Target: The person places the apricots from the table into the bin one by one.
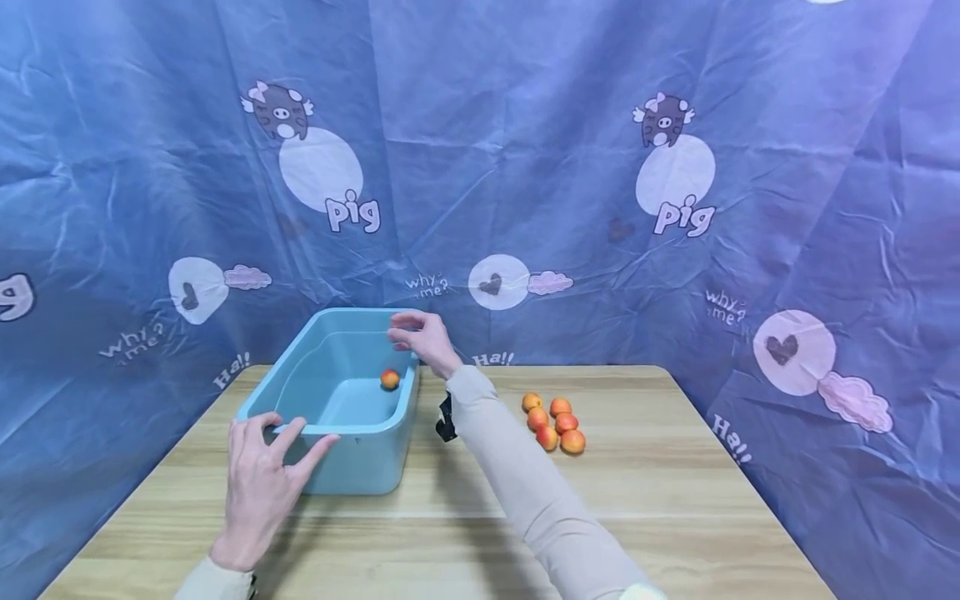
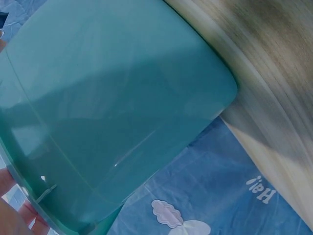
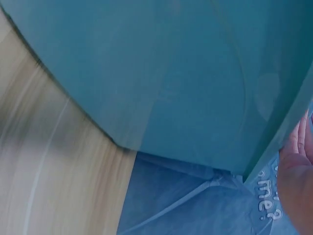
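Hands first: the right hand (image 1: 422,335) hung over the far rim of the teal tub (image 1: 300,371), fingers loosely spread and holding nothing, while the left hand (image 1: 262,475) lay with straight, splayed fingers against the tub's near rim — touching it rather than gripping. Both wrist views showed little beyond the tub's teal wall and blurred table (image 1: 675,500) wood, with only an edge of each hand in view.

One apricot (image 1: 389,379) sat inside the tub, against its right wall. Five more — the apricot cluster (image 1: 555,422) — lay together on the table, to the right of the tub and well apart from it.

By that count the work looked barely begun: one fruit in, five left outside, neither hand carrying anything.
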The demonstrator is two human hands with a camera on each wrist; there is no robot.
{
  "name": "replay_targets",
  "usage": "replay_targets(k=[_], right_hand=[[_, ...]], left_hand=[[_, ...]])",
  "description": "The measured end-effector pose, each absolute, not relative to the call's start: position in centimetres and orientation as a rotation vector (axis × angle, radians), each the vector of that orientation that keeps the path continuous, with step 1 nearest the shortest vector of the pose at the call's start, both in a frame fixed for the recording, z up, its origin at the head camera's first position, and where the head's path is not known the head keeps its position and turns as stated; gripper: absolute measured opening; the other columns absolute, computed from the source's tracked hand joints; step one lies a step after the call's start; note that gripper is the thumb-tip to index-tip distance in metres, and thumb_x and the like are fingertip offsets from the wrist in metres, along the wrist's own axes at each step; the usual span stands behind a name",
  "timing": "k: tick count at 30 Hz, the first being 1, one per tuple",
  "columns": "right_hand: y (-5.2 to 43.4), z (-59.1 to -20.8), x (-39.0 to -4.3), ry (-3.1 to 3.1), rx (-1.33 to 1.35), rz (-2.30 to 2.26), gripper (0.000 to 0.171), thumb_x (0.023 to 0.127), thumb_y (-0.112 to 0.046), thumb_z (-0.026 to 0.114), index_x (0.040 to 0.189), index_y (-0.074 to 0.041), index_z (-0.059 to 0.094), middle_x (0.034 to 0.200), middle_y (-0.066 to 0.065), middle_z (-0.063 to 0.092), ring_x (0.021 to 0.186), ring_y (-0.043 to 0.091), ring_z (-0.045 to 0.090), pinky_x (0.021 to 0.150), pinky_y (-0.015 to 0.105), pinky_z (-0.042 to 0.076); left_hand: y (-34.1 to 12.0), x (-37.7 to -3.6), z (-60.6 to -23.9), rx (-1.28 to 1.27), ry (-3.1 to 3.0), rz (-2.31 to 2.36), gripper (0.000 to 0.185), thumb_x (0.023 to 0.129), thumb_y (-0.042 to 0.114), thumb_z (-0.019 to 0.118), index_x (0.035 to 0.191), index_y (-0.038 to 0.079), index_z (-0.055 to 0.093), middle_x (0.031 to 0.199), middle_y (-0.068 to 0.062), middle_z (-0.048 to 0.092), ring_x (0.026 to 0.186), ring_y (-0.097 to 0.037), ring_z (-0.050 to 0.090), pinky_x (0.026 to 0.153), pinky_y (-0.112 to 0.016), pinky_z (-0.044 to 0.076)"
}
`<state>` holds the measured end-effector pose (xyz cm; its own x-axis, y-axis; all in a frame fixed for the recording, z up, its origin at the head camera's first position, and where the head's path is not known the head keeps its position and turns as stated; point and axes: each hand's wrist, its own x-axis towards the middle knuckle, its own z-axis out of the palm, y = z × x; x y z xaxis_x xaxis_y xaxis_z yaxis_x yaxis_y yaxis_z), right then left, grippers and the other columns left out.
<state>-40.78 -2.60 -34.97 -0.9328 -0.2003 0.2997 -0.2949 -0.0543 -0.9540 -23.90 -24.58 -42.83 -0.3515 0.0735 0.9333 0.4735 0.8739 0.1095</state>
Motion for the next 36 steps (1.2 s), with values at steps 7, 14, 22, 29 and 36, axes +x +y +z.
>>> replay_targets(k=[7, 14, 22, 29, 36], right_hand=[[-1.0, -35.0, -40.6, -2.179, 0.604, 2.125, 0.028, 0.088, -0.003, 0.071, 0.116, 0.003, 0.067, 0.111, 0.023, 0.069, 0.080, 0.012, 0.069, 0.077, 0.033, 0.059], [0.7, -35.0, -39.8, -2.223, 0.655, 2.036, 0.027, 0.089, -0.005, 0.070, 0.116, 0.001, 0.067, 0.115, 0.024, 0.068, 0.083, 0.011, 0.068, 0.078, 0.031, 0.058], [2.6, -36.3, -39.5, -2.289, 0.678, 2.039, 0.030, 0.090, -0.006, 0.070, 0.119, 0.003, 0.065, 0.113, 0.019, 0.070, 0.089, 0.014, 0.070, 0.087, 0.042, 0.056], [4.2, -36.6, -39.1, -2.259, 0.691, 2.056, 0.031, 0.089, -0.002, 0.069, 0.118, 0.008, 0.064, 0.115, 0.025, 0.067, 0.085, 0.013, 0.069, 0.091, 0.050, 0.053], [6.1, -37.5, -38.6, -2.220, 0.682, 2.035, 0.029, 0.089, -0.002, 0.069, 0.115, 0.008, 0.065, 0.111, 0.026, 0.068, 0.085, 0.017, 0.071, 0.085, 0.044, 0.057]], left_hand=[[-24.6, -23.9, -42.6, -0.421, -1.872, -0.475, 0.067, 0.083, 0.070, 0.059, 0.089, 0.004, 0.070, 0.093, -0.029, 0.052, 0.087, -0.046, 0.044, 0.087, -0.060, 0.030], [-24.6, -24.1, -42.2, -0.437, -1.867, -0.461, 0.064, 0.084, 0.067, 0.061, 0.089, 0.004, 0.069, 0.091, -0.029, 0.052, 0.085, -0.045, 0.043, 0.083, -0.058, 0.030], [-24.7, -23.9, -42.4, -0.427, -1.858, -0.473, 0.070, 0.085, 0.071, 0.056, 0.086, 0.003, 0.069, 0.090, -0.030, 0.052, 0.085, -0.046, 0.044, 0.086, -0.060, 0.030], [-24.8, -23.9, -42.4, -0.432, -1.854, -0.465, 0.067, 0.083, 0.069, 0.061, 0.087, 0.003, 0.070, 0.091, -0.030, 0.053, 0.085, -0.047, 0.045, 0.085, -0.060, 0.031], [-24.9, -23.8, -42.2, -0.416, -1.883, -0.445, 0.069, 0.085, 0.071, 0.055, 0.088, 0.003, 0.069, 0.092, -0.029, 0.053, 0.086, -0.047, 0.044, 0.087, -0.062, 0.031]])
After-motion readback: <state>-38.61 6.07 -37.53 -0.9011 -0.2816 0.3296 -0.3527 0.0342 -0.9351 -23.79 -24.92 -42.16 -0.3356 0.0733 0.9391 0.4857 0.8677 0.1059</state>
